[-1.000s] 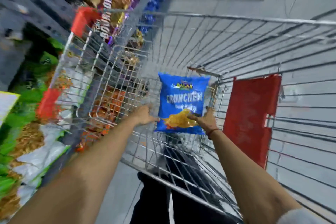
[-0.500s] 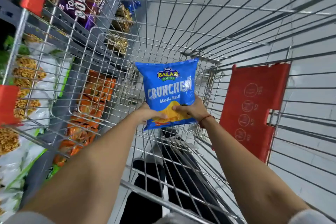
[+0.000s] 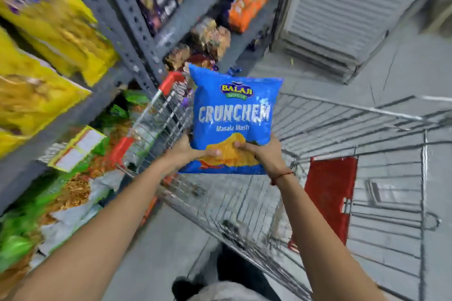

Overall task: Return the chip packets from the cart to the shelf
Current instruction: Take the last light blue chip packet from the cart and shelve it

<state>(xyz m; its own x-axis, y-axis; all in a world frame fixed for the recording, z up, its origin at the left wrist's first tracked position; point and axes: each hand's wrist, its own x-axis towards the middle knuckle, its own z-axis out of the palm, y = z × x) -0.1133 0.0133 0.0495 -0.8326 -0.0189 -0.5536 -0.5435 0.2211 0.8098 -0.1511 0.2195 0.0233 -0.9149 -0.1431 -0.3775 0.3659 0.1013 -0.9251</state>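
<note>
Looming along the left side of the frame, the grey metal shelf (image 3: 137,19) runs from the lower left up to the top centre, its tiers packed with snack bags that are mostly smeared by blur. Yellow packets (image 3: 49,32) fill the upper left, green and white ones (image 3: 36,215) crowd the lower left, and orange packets (image 3: 247,7) sit higher up near the top centre; none of their labels can be read. The wire shopping cart (image 3: 342,129) takes up the right and centre, its far end cut off by the right edge, with a red plastic panel (image 3: 330,193) on its folded child seat at lower right.

Both bare arms reach forward from the bottom corners, meeting at centre frame. The left hand (image 3: 188,151) clasps the lower left edge of the blue Crunchem chip packet (image 3: 232,110), thumb pressed on its front. The right hand (image 3: 261,151) pinches the lower right part, fingers curled over the printed chips, a red thread (image 3: 281,176) around the wrist. The packet stands upright, raised above the cart's near left corner, beside the shelf but not touching it. Its back face is hidden.
</note>
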